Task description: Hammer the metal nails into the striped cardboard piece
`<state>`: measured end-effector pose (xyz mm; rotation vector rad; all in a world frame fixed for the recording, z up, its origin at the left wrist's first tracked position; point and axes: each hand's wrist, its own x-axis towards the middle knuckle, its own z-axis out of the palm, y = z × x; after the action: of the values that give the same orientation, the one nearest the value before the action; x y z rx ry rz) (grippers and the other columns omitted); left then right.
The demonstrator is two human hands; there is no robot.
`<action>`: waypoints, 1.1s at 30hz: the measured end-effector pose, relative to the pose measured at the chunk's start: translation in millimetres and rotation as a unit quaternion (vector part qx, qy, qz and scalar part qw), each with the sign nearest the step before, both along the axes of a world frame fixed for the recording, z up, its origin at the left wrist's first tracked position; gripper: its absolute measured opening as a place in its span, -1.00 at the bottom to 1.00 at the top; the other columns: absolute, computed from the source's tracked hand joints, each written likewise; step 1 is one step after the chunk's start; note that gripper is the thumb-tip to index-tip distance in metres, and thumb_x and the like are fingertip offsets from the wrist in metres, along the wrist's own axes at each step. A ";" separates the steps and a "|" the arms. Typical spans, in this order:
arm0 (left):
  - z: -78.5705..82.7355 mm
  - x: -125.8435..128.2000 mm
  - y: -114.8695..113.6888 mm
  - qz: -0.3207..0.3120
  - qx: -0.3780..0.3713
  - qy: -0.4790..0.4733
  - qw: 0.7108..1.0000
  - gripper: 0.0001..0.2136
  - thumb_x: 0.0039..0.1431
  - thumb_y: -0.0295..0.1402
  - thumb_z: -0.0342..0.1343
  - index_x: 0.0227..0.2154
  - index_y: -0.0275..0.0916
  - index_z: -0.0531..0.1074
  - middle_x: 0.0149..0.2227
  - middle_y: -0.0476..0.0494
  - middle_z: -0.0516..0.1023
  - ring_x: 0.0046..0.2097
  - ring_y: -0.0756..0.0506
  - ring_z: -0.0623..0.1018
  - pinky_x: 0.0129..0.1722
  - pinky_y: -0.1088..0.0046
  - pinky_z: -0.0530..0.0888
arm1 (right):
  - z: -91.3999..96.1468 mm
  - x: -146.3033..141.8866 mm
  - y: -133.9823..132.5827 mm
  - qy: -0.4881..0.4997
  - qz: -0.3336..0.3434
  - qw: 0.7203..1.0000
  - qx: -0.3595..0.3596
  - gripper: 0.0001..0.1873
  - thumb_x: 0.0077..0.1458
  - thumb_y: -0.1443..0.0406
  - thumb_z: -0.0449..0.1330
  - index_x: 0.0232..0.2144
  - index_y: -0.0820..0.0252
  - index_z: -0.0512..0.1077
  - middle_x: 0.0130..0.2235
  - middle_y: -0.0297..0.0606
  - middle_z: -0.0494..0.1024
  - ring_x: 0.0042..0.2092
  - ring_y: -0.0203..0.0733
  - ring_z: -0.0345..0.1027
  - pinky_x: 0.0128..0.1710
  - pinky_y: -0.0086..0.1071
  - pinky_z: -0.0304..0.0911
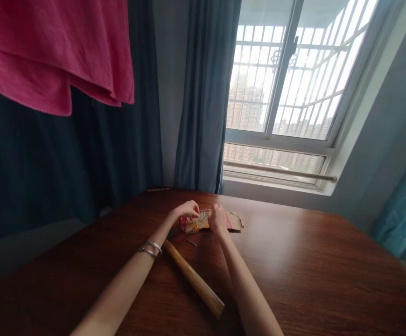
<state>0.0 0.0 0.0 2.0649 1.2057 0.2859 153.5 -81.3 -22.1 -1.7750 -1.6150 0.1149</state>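
Wooden handle [196,280] up close, nearside of left hand [189,209] and right hand [217,218], both curled over the patterned card [203,223] between them; grip hidden, can't tell! Looks light, bendy, probably best pinched at its ends.

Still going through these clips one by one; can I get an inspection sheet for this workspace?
Surface: brown wood-look table, glossy, reflecting window light.
Work items: patterned piece with a row of thin upright pins along it, lying under both hands.
Clutter: wooden rod lying slantwise between the forearms; a small nail-like piece between rod and patterned piece.
Grips: left grip and right grip, bare hands at the pins; whether either pinches something is unclear. Bracelets on left wrist.
Cables: nothing seen.
Surroundings: barred window, blue curtain, hanging pink cloth.
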 end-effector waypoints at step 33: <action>-10.9 4.4 -1.0 0.006 -0.013 -0.091 0.996 -0.75 -0.19 -0.28 0.16 -0.47 -0.38 0.50 -0.48 -0.18 0.55 -0.43 -0.08 0.54 -0.51 0.53 0.41 | -44.5 5.5 12.0 0.107 -0.001 0.991 0.080 -0.78 0.04 0.37 -0.01 -0.44 0.19 0.45 -0.39 -0.24 0.53 -0.32 -0.24 0.36 -0.29 -0.47 0.17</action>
<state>4.4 -1.0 -10.9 1.9639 1.1062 0.4512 159.0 -69.3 -66.6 -1.5859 -1.4281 0.1651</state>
